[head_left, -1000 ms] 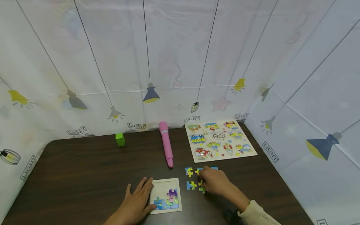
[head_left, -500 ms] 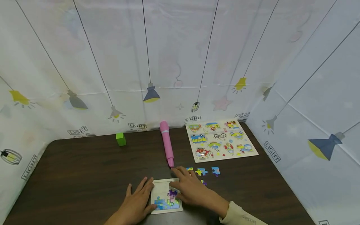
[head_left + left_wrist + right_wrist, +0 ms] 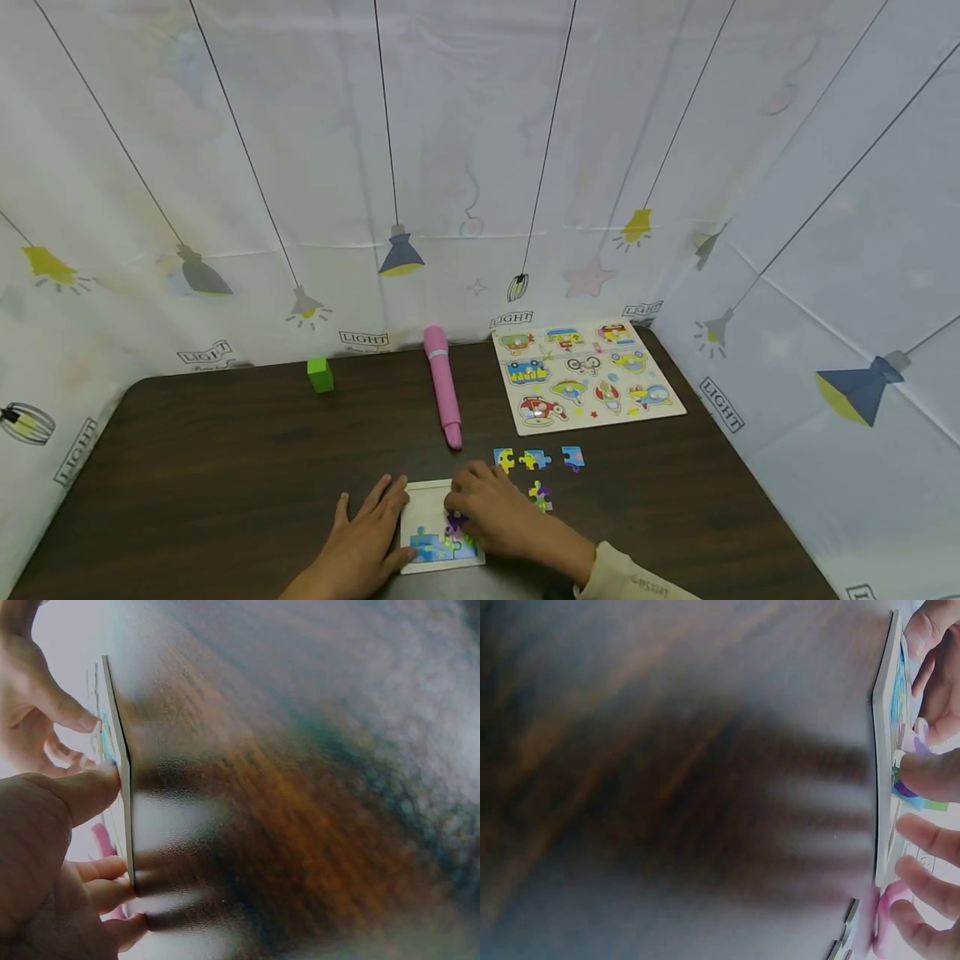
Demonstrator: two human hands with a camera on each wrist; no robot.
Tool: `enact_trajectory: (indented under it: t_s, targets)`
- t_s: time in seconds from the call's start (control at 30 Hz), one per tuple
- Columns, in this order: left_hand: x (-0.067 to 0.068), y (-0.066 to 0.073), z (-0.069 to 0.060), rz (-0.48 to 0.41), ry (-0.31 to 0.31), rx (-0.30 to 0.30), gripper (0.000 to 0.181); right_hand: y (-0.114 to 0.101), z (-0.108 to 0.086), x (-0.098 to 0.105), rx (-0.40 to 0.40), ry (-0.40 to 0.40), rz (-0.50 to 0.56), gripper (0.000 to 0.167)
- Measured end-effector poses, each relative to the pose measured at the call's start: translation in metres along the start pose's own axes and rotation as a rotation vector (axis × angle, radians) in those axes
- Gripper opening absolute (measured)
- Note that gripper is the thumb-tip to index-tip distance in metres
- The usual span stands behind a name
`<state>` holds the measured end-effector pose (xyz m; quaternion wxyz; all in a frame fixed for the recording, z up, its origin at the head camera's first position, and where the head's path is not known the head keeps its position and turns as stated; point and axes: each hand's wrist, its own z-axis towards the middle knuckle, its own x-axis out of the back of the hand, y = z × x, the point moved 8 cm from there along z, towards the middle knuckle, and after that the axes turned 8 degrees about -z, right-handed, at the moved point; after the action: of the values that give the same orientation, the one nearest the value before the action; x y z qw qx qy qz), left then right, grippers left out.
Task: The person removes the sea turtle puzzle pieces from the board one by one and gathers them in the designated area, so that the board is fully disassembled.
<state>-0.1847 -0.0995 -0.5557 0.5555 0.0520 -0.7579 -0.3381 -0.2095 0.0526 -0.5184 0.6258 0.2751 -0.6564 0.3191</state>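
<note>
A small jigsaw tray with a pale wooden rim lies near the front of the dark table. Joined blue, green and purple pieces fill its lower part. My left hand rests on the tray's left side, fingers spread, the thumb over its lower left corner. My right hand is over the tray's upper right, fingers bent and pinching a jigsaw piece, mostly hidden in the head view. In the right wrist view the thumb lies against purple, blue and green puzzle parts.
Several loose jigsaw pieces lie right of the tray. Behind them is a peg puzzle board with vehicle shapes. A pink pen-like stick and a green cube stand farther back. A printed curtain closes off the rear.
My right hand has moved left from the loose pieces to the tray's upper right, then shifted slightly there. The left hand has stayed on the tray.
</note>
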Motion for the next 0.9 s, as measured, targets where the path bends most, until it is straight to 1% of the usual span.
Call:
enact_trajectory:
  t_s: [0.2,0.27,0.37,0.43,0.5,0.53,0.63,0.73,0.8,0.9]
  targets:
    - [-0.001,0.001,0.001,0.002,0.004,0.002,0.073,0.001,-0.002,0.002,0.019,0.021,0.050,0.014]
    - [-0.001,0.001,0.001,0.008,0.009,-0.002,0.073,0.002,-0.004,0.007,0.044,0.063,0.076,0.011]
    - [-0.002,0.001,0.002,0.016,0.014,-0.009,0.072,0.008,-0.010,0.019,0.053,0.148,0.162,0.010]
    - [-0.003,0.002,0.002,0.020,0.015,-0.012,0.071,0.017,-0.017,0.028,0.031,0.204,0.229,0.009]
    - [-0.003,0.002,0.003,0.023,0.015,-0.012,0.071,0.031,-0.026,0.036,-0.021,0.238,0.301,0.010]
    - [-0.003,0.001,0.003,0.023,0.015,-0.012,0.071,0.039,-0.031,0.038,-0.052,0.242,0.337,0.010]
    - [-0.003,0.000,0.003,0.031,0.016,-0.006,0.071,0.066,-0.048,0.040,-0.151,0.219,0.435,0.013]
    - [-0.004,-0.001,0.002,0.037,0.017,0.002,0.071,0.092,-0.068,0.039,-0.227,0.175,0.476,0.015]
    - [-0.004,-0.002,0.002,0.042,0.017,0.003,0.071,0.107,-0.081,0.037,-0.249,0.148,0.464,0.016]
    - [-0.004,-0.001,0.002,0.045,0.015,0.000,0.072,0.124,-0.097,0.032,-0.259,0.101,0.456,0.014]
